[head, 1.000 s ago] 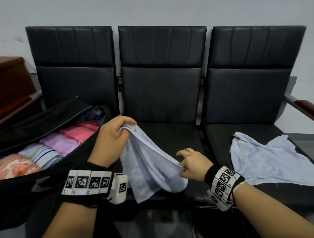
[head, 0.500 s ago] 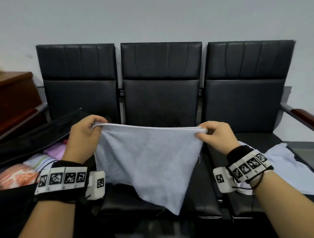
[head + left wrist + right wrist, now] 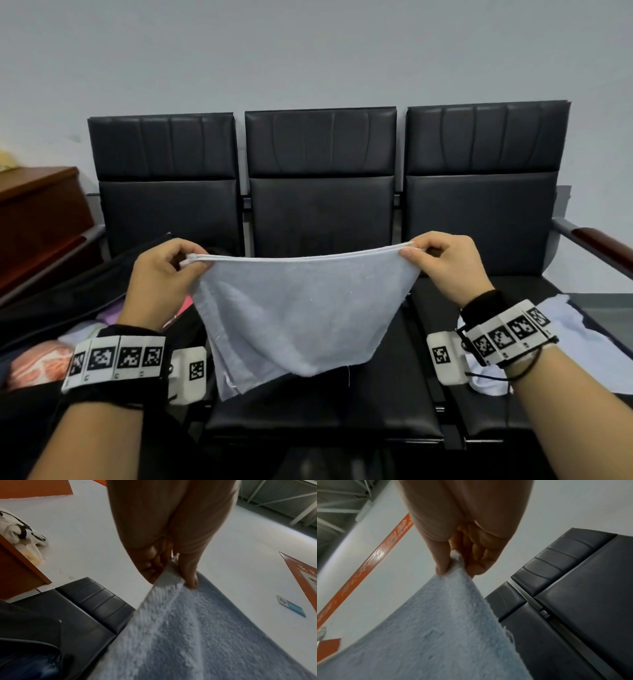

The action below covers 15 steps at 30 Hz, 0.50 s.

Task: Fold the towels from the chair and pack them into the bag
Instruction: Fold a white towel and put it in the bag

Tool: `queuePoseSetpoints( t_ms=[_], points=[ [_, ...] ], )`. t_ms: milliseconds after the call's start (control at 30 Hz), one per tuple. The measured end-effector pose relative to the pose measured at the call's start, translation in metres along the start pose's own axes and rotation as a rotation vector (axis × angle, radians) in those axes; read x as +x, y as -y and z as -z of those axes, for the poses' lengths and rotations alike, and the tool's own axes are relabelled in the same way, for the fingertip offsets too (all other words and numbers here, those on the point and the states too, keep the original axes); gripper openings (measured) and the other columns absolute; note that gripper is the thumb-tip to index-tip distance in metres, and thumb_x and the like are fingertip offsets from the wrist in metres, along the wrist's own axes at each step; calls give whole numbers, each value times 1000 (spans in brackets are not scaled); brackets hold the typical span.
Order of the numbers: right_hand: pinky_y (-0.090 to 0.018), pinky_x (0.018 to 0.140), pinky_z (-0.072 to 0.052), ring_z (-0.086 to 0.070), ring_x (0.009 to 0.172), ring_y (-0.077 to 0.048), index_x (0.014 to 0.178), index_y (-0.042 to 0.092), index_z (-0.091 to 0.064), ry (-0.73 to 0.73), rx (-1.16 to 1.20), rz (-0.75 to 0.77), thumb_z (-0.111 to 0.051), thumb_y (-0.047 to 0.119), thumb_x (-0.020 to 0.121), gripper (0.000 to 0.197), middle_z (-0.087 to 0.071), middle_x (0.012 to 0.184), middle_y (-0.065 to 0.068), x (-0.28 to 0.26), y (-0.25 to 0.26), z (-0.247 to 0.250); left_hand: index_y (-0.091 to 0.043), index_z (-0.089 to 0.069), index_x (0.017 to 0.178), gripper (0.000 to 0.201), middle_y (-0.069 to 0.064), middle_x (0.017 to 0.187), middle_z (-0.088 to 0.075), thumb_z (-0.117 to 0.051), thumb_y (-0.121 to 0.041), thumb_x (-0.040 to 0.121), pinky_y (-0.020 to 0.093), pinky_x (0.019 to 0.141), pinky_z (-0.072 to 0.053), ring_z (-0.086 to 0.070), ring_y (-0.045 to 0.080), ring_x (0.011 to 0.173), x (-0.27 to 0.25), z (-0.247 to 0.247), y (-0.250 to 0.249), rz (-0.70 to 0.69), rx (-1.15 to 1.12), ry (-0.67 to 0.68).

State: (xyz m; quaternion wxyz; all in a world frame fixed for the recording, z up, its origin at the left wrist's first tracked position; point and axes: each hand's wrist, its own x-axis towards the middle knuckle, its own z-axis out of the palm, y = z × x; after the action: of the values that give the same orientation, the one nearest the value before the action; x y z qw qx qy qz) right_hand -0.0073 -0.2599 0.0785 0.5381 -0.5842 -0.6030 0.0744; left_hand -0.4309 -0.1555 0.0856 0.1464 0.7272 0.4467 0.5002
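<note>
A pale blue towel (image 3: 301, 311) hangs doubled in the air above the middle seat (image 3: 322, 411), its top edge stretched between my hands. My left hand (image 3: 171, 263) pinches the left corner, thumb and fingers closed on the cloth (image 3: 173, 585). My right hand (image 3: 438, 260) pinches the right corner (image 3: 455, 566). The lower part of the towel droops to a point near the seat. A second pale towel (image 3: 579, 346) lies crumpled on the right seat. The open black bag (image 3: 58, 301) sits on the left seat with folded towels (image 3: 41, 363) inside, partly hidden by my left arm.
Three black padded chairs (image 3: 164, 192) stand in a row against a grey wall. A brown wooden cabinet (image 3: 37, 212) is at the far left. A wooden armrest (image 3: 603, 246) juts out at the right end.
One second ago the towel was bunched low between my hands. Both hands have since drawn apart and lifted, stretching its top edge flat, and now two layers show along that edge.
</note>
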Motion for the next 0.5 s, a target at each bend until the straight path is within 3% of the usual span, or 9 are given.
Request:
queuePoseSetpoints(
  t_ms=[100,200,400,500],
  points=[
    [-44,69,-61,-68,69,-15,77,26,-75,-62,33,-32,-77,21,84,9,-72,75,6,-1,4,4,-22,-69,78,18,-14,78,-69,-80,-8,81,9,58,-47,-60,-2,66,0,1,-2,-7,-52,21],
    [-37,60,-59,-66,57,-15,76,24,-75,-115,45,-15,-79,20,82,8,-72,71,5,-1,10,9,-20,-69,77,16,-9,74,-68,-81,-10,80,11,55,-48,-58,-1,64,-1,3,-2,11,-148,53],
    [-29,61,-58,-69,65,-21,80,26,-73,-149,121,48,-81,13,80,15,-73,78,2,-1,18,18,-22,-67,77,12,-9,72,-64,-79,-20,75,14,57,-50,-57,4,66,1,11,-2,60,-365,91],
    [-21,59,-56,-66,64,-9,99,26,-76,-131,1,17,-79,13,82,22,-68,75,13,4,8,9,-19,-66,76,13,-9,70,-63,-79,-17,78,16,53,-49,-56,3,63,7,5,6,109,-357,132]
  ],
)
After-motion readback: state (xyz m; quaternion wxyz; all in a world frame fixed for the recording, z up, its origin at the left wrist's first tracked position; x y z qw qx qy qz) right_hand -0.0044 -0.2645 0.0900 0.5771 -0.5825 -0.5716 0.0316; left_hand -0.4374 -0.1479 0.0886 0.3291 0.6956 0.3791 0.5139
